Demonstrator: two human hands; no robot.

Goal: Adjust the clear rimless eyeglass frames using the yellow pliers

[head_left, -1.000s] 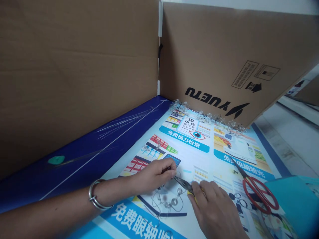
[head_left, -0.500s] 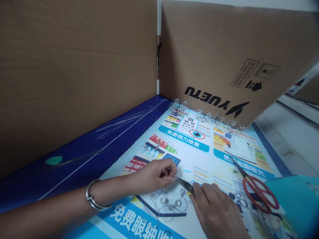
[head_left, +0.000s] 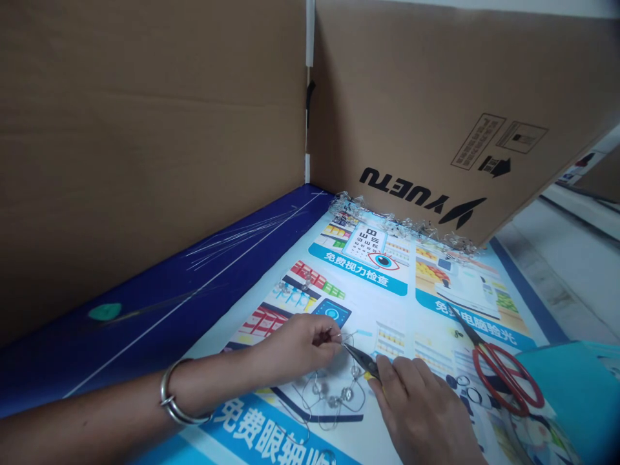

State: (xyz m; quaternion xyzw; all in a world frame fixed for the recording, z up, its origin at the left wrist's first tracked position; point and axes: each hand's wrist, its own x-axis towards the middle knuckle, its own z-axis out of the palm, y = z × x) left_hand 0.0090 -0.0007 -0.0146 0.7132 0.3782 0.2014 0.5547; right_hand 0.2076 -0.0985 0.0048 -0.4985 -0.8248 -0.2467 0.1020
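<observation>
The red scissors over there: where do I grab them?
Probably by the red handles, coming from above on the near side, with your fingers through the loops. The scissors lie flat on the printed poster with the handles toward you. The dark pointed blades aim away, so leave that end alone.

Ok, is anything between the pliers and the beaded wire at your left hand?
Nothing visible does. The tips of the pliers in the right hand reach the beaded wire at the left hand's fingertips.
</observation>
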